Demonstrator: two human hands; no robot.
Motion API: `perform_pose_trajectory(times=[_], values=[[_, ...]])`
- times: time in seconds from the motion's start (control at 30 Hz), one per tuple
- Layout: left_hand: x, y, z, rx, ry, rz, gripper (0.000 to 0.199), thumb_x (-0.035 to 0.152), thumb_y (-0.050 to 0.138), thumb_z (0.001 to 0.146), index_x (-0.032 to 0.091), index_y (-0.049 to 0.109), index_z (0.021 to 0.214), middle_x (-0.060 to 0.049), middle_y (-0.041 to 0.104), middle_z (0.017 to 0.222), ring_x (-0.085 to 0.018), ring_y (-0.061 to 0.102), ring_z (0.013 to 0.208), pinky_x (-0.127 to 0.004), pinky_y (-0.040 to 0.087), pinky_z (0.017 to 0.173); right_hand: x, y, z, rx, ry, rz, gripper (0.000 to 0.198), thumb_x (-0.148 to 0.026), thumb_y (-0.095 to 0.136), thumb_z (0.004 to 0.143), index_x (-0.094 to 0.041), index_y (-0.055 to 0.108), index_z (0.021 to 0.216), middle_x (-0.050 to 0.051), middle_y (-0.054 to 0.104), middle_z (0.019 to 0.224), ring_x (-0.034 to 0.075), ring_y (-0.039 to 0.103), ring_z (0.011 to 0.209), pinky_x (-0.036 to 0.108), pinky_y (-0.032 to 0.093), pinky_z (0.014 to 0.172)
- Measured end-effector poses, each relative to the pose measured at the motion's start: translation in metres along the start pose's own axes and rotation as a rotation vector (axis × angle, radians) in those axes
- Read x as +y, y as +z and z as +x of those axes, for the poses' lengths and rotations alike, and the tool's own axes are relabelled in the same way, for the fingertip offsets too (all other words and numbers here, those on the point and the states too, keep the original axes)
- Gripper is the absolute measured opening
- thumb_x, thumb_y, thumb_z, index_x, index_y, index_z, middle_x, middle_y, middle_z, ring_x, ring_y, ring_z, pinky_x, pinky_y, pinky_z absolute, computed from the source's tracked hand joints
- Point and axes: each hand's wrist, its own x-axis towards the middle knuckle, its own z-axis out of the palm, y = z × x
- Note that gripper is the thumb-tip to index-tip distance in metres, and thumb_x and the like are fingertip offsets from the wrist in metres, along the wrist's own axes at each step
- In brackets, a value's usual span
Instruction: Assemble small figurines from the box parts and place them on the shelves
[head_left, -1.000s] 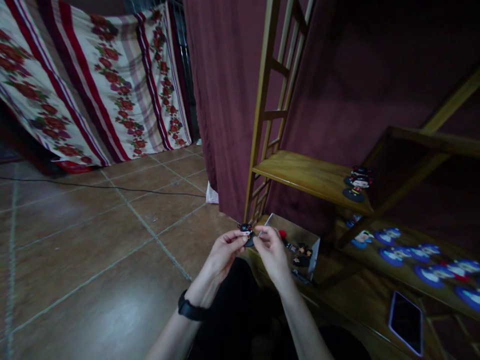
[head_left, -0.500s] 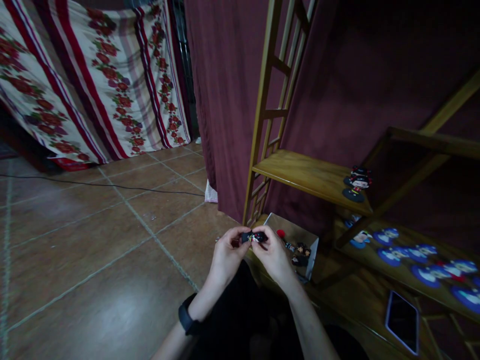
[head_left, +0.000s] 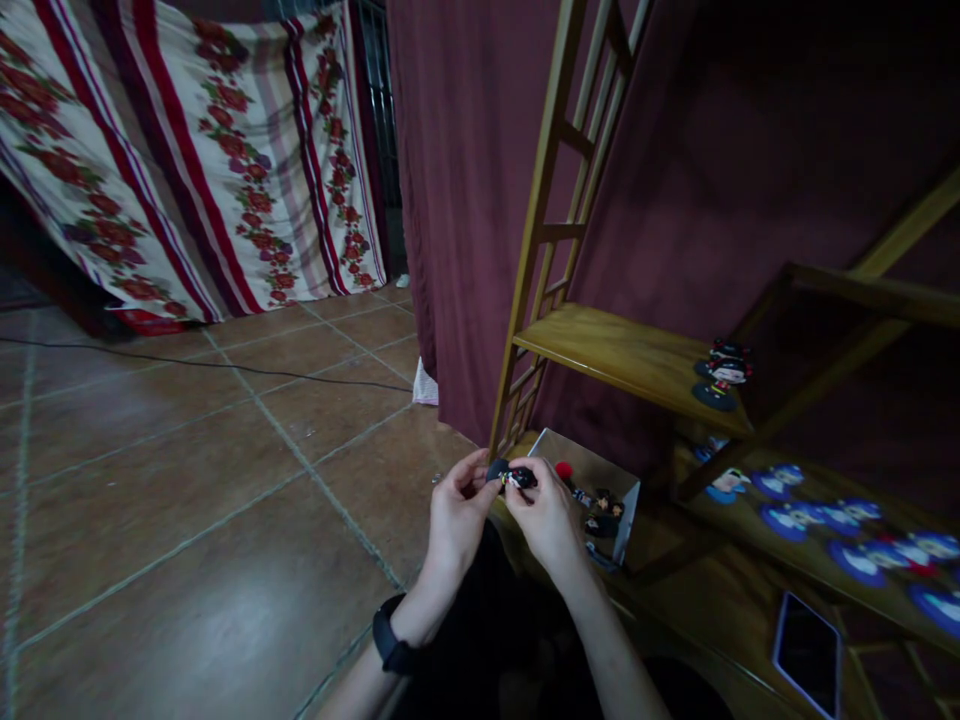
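Note:
A small dark-haired figurine [head_left: 519, 479] with a round black base lies sideways between my two hands, above the floor and in front of the box. My left hand [head_left: 459, 505] pinches it at the base end. Closed round its head and body is my right hand [head_left: 546, 507], covering part of it. Just beyond the right hand sits an open box [head_left: 628, 515] holding several more small figurines [head_left: 602, 505] and a red round piece [head_left: 563, 470].
A wooden shelf unit [head_left: 600, 345] rises on the right, with similar dark figurines [head_left: 726, 372] on its upper board. Lower down stand several figures on blue bases [head_left: 795, 517]. A phone [head_left: 808, 650] lies at the lower right. A cable [head_left: 225, 365] crosses the tiled floor.
The figurine has been turned a little, so its round base now shows more. My left fingers have shifted at the base. The view has moved slightly.

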Motion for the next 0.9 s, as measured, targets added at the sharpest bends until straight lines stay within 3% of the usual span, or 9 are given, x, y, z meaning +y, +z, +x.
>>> perform_pose_trajectory(times=[0.23,0.43,0.53,0.67,0.9], values=[[-0.001,0.003,0.0,0.052,-0.009,-0.056,0.047,0.016,0.072,0.057,0.013,0.059,0.102,-0.003,0.068,0.076,-0.013,0.063,0.068,-0.026,0.049,0.067,0.001,0.001,0.004,-0.01,0.012,0.012,0.021,-0.019,0.051,0.073,-0.021,0.055,0.093,0.005,0.063,0.09,0.019,0.062,0.082,0.031,0.051,0.071],[-0.004,-0.002,0.007,0.0,-0.176,-0.205,0.039,0.02,0.076,0.056,0.012,0.064,0.093,-0.003,0.068,0.069,-0.012,0.061,0.06,-0.024,0.049,0.059,0.01,-0.006,0.005,-0.026,0.083,0.21,0.041,-0.022,0.054,0.072,-0.023,0.05,0.113,0.006,0.061,0.101,0.017,0.06,0.083,0.031,0.051,0.071],[-0.002,-0.005,0.009,-0.036,-0.297,-0.272,0.029,0.019,0.077,0.056,0.011,0.066,0.083,-0.006,0.07,0.078,-0.013,0.063,0.065,-0.022,0.05,0.059,0.014,-0.008,0.005,0.013,0.152,0.296,0.035,-0.026,0.055,0.073,-0.022,0.054,0.108,0.007,0.06,0.106,0.019,0.059,0.093,0.034,0.049,0.079],[0.0,-0.007,0.009,-0.111,-0.413,-0.336,0.026,0.013,0.076,0.057,0.012,0.067,0.082,-0.006,0.07,0.083,-0.012,0.064,0.067,-0.022,0.051,0.062,0.015,-0.002,0.004,-0.119,0.226,0.574,0.025,-0.03,0.055,0.075,-0.02,0.056,0.099,0.006,0.065,0.101,0.019,0.061,0.093,0.035,0.046,0.085],[0.002,-0.004,0.006,-0.132,-0.407,-0.349,0.029,0.008,0.077,0.055,0.014,0.065,0.082,-0.003,0.07,0.077,-0.009,0.062,0.062,-0.019,0.05,0.061,0.01,0.002,0.003,-0.073,0.28,0.666,0.018,-0.033,0.062,0.07,-0.018,0.056,0.078,0.002,0.067,0.081,0.018,0.062,0.082,0.032,0.048,0.077]])
